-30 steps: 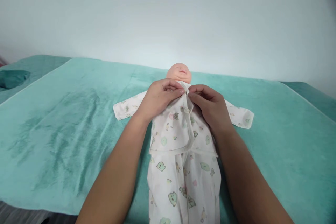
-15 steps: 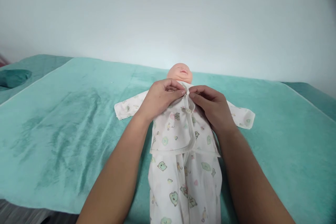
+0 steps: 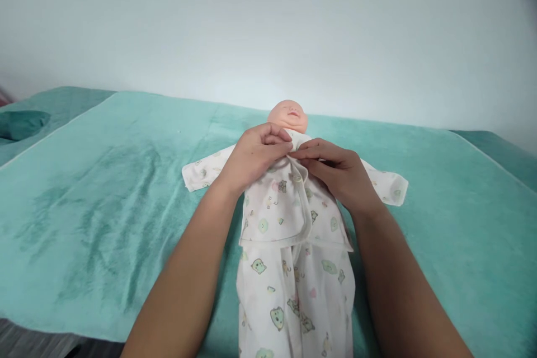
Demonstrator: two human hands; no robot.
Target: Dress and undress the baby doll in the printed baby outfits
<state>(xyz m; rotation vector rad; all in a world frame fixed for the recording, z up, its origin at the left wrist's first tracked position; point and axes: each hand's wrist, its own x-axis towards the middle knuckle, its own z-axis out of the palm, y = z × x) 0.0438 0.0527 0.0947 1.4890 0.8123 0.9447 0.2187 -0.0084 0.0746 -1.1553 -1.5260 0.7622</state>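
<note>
A baby doll (image 3: 288, 114) lies on its back on a teal towel (image 3: 104, 190), dressed in a white jacket (image 3: 277, 207) and trousers (image 3: 293, 296) printed with small animals. My left hand (image 3: 254, 156) pinches the jacket's left front edge just below the doll's chin. My right hand (image 3: 335, 170) pinches the opposite edge there, its fingertips touching my left hand's. The jacket's empty sleeves lie spread to both sides.
The towel covers a wide teal bed that reaches the white wall behind. A darker teal bundle (image 3: 20, 123) lies at the far left edge. The bed's near edge shows at the bottom left.
My right hand has slid left over the jacket's front edge until its fingers meet my left hand at the collar; the closing strip near the neck is now covered.
</note>
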